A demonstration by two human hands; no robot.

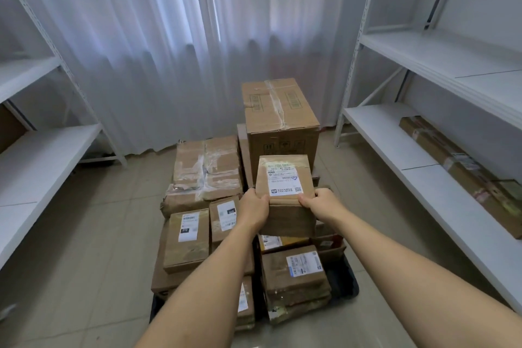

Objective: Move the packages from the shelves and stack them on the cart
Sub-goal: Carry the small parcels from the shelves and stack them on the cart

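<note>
A small brown cardboard package [284, 175] with a white shipping label is held above the loaded cart [343, 282]. My left hand [254, 207] grips its near left edge and my right hand [320, 203] grips its near right edge. Below lie several taped and labelled packages, among them a labelled flat box [186, 240] at the left and a labelled stack [295, 277] at the right. A tall taped carton [278, 118] stands at the cart's far end. One long flat package [463, 175] lies on the right shelf.
White metal shelving [42, 161] runs along the left and more shelving [423, 178] along the right, forming a narrow tiled aisle. White curtains [183, 51] hang across the far wall. The cart's dark deck edge shows at the near right.
</note>
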